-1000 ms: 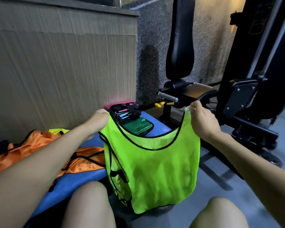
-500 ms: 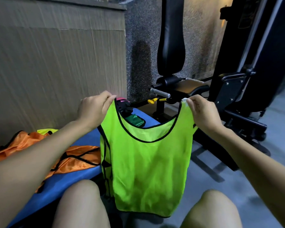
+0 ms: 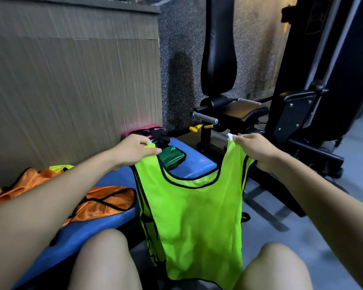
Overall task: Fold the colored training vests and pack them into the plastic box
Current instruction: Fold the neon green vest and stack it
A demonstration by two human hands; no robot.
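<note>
A: What is new on the blue bench?

B: The lime vest, a second ago bunched along its left edge, now hangs flatter and wider between the knees, clear of the bench. The left hand pinches one shoulder strap, the right hand pinches the other beside a white tag. Judging by that, the vest is squared up and ready for its first fold.

A: And the unfolded ones?

B: An orange vest lies crumpled on the bench, with a yellow scrap behind it.

A: The box?

B: At the bench's far end, against the wall, a pink-edged container holds folded cloth, a dark green piece nearest. Whether that is the plastic box, I cannot tell.
</note>
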